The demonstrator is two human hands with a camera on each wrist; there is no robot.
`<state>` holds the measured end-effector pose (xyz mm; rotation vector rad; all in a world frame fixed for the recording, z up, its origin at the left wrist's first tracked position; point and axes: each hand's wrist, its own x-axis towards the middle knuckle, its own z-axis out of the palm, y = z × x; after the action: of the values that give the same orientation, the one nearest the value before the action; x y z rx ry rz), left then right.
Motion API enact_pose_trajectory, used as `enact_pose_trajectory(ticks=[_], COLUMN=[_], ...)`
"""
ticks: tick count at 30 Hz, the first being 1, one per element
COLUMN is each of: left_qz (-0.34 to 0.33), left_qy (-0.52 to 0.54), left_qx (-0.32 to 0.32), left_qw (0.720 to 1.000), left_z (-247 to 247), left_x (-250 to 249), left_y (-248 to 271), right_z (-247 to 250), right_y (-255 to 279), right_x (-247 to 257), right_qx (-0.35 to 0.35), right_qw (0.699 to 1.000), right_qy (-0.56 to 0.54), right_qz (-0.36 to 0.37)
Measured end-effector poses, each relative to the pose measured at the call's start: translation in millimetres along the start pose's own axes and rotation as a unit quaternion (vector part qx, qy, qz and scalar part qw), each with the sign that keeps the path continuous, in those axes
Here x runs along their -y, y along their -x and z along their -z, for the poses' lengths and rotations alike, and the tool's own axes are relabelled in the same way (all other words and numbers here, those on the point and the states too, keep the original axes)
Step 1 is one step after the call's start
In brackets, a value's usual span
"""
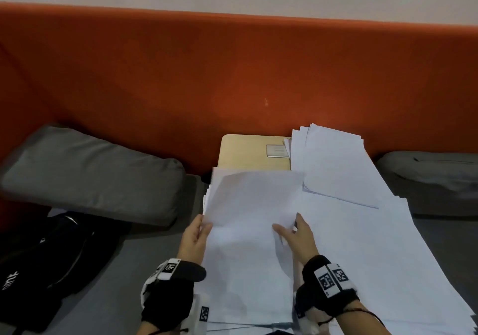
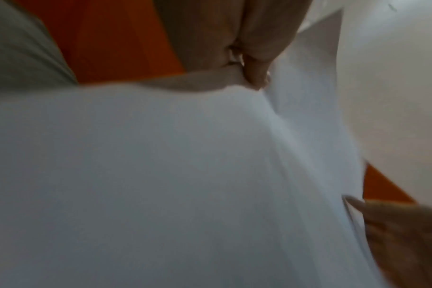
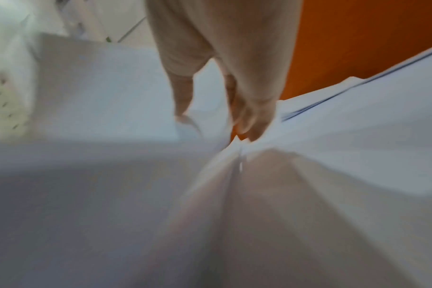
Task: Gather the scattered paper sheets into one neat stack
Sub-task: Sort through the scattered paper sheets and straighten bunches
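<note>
I hold a bundle of white paper sheets [image 1: 248,213] raised over the small table. My left hand [image 1: 203,224] grips its left edge, thumb on top and fingers underneath; in the left wrist view the fingers [image 2: 257,76] curl against the paper [image 2: 185,175]. At the bundle's right side, my right hand [image 1: 288,224] pinches the sheets between thumb and fingers, and its fingertips [image 3: 249,126] pinch a paper fold [image 3: 333,146]. Loose sheets [image 1: 375,257] fan out to the right, with another untidy pile [image 1: 336,164] behind them.
A light wooden table [image 1: 245,151] carries the papers and a small card [image 1: 276,151]. Grey cushions lie at the left [image 1: 90,171] and right [image 1: 426,179]. A black bag [image 1: 38,270] sits lower left. An orange backrest [image 1: 232,76] runs behind everything.
</note>
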<state>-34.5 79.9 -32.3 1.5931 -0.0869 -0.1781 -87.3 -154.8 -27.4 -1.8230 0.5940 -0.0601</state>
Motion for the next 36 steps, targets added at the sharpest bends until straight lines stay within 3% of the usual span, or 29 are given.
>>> enact_pose_trajectory(ticks=[2,4,7,10,15,18,20,23,26,32,36], left_qz=[-0.007,-0.057,-0.16,-0.205,-0.106,-0.021,0.069,0.155,0.168,0.167,0.133], left_qy=[0.076,0.083,0.04,0.014,-0.018,-0.079,-0.197,-0.349,-0.414,-0.449,-0.485], left_qx=[-0.034,-0.036,-0.03,-0.05,0.011,0.063,0.051,0.022,0.04,0.003,-0.006], left_qw=[0.997,0.994,0.986,0.977,0.994,0.995,0.977,0.924,0.894,0.878,0.864], left_z=[-2.2,-5.3,-10.4,-14.5,-16.2,-7.1,2.2,8.5,5.7,-1.5,-6.7], left_x=[-14.3,-36.4,-71.9,-86.1,-61.0,-36.5,-18.2,4.2,16.4,17.1,15.9], left_y=[0.3,0.9,-0.6,-3.7,-6.8,-14.4,-22.3,-26.2,-23.3,-22.0,-20.2], right_z=[14.7,22.9,29.4,34.0,23.6,22.6,29.3,32.6,21.9,16.9,13.9], right_y=[5.8,11.3,18.8,23.8,12.3,-5.4,-17.7,-28.4,-25.1,-19.4,-19.6], right_x=[18.4,40.8,78.7,98.3,78.7,65.3,58.1,36.7,4.6,-2.3,-5.1], right_qx=[0.085,0.122,0.056,0.034,0.067,0.007,-0.022,0.04,0.118,0.117,0.114], right_qw=[0.989,0.98,0.986,0.979,0.991,0.998,0.999,0.994,0.964,0.961,0.962], right_qy=[-0.118,-0.154,-0.129,-0.149,-0.094,-0.048,-0.026,0.084,0.21,0.209,0.21], right_qz=[-0.017,-0.008,0.084,0.137,0.073,0.044,0.011,-0.066,-0.114,-0.138,-0.134])
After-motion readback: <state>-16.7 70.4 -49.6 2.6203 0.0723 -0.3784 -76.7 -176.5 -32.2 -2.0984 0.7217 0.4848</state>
